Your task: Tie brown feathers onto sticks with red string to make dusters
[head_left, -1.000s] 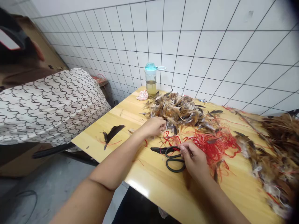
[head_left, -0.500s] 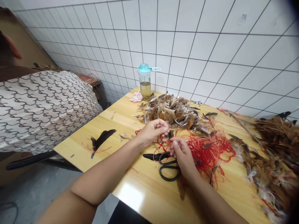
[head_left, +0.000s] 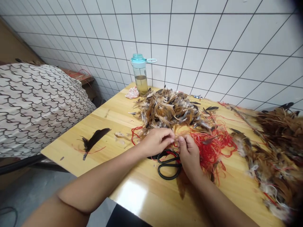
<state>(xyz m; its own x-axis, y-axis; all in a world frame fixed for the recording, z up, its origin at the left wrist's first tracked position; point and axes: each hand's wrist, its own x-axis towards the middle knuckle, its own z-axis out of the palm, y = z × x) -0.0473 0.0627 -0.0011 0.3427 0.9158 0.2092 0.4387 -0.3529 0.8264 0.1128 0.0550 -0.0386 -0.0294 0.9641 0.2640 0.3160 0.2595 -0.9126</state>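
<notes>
My left hand [head_left: 157, 140] and my right hand [head_left: 189, 153] meet fingertip to fingertip over the yellow wooden table [head_left: 151, 195], both pinched on a strand of red string [head_left: 176, 143] by the near edge of a brown feather pile [head_left: 169, 108]. Black scissors [head_left: 168, 164] lie on the table just below and between the hands. A tangle of red string [head_left: 213, 146] spreads to the right of my right hand.
A bottle with a teal lid [head_left: 140, 74] and a pink crumpled scrap [head_left: 132, 93] stand at the back by the tiled wall. One dark feather [head_left: 93, 140] lies at the left. More feathers [head_left: 276, 151] heap at the right. A person in a patterned garment [head_left: 38, 101] sits left.
My left hand left the feather pile and came toward me; my right hand rose from the scissors. Both now pinch together on the red string. The view shifted slightly right.
</notes>
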